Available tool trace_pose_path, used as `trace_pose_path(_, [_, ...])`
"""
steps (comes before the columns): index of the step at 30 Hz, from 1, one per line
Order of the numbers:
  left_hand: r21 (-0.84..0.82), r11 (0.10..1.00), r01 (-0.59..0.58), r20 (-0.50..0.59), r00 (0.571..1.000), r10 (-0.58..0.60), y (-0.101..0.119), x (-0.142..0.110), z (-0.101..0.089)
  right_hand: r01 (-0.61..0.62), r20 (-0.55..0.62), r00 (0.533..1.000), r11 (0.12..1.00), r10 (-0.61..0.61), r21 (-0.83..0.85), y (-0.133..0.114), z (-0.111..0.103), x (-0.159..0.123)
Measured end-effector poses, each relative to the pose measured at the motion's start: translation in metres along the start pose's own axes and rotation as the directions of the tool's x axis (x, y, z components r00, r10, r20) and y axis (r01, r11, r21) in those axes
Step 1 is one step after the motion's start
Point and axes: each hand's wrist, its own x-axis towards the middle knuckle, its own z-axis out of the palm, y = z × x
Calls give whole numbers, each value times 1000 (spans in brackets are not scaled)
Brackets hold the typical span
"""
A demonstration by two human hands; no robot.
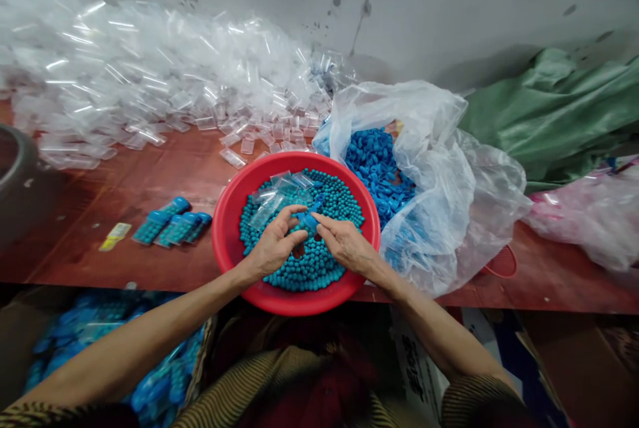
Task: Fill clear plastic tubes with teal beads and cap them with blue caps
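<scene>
Over a red basin (227,241) of small turquoise beads (304,275), my left hand (274,241) and my right hand (347,241) come together. Between their fingertips is a small plastic case with a blue cap (308,223), partly covered by the fingers. Both hands are closed in a pinch on it. Several clear empty cases (267,208) lie on the beads at the basin's back left. Left of the basin, a few bead-filled cases with blue caps (172,223) rest on the reddish table (200,268).
Clear cases (150,82) are heaped along the wall. Behind and right of the basin, a plastic bag (439,168) holds blue caps (377,172). Below the table's left edge stands a box of filled cases (164,375). A grey tub (20,182) is far left, green cloth (559,115) right.
</scene>
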Motion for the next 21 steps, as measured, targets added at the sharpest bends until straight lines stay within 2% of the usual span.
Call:
trace_pose_path(5, [54, 998, 10, -42, 999, -8, -2, 0, 2, 76, -19, 997, 996, -77, -35, 5, 17, 0])
trace_pose_path(8, [62, 998, 25, -66, 998, -21, -3, 3, 0, 22, -62, 998, 998, -18, 66, 6, 24, 3])
trace_pose_path(10, [38, 998, 51, -40, 998, -50, -2, 5, -4, -71, 26, 997, 978, 67, 198, 6, 19, 6])
trace_pose_path(12, [8, 997, 77, 21, 997, -77, 0, 7, -8, -169, 201, 974, 937, 110, 307, 5, 7, 9])
trace_pose_path(14, [-15, 996, 90, 79, 993, -89, 2, 8, -11, -239, 326, 938, 905, 121, 351, 4, -5, 10])
trace_pose_path(15, [-26, 996, 90, 94, 992, -87, 2, 8, -11, -257, 344, 930, 898, 130, 356, 4, -8, 10])
trace_pose_path(17, [-46, 995, 89, 103, 991, -84, 2, 7, -12, -256, 284, 946, 895, 155, 365, 3, -8, 6])
trace_pose_path(21, [-31, 995, 92, 78, 993, -89, 2, 5, -10, -229, 84, 973, 856, 214, 464, 3, 11, -5])
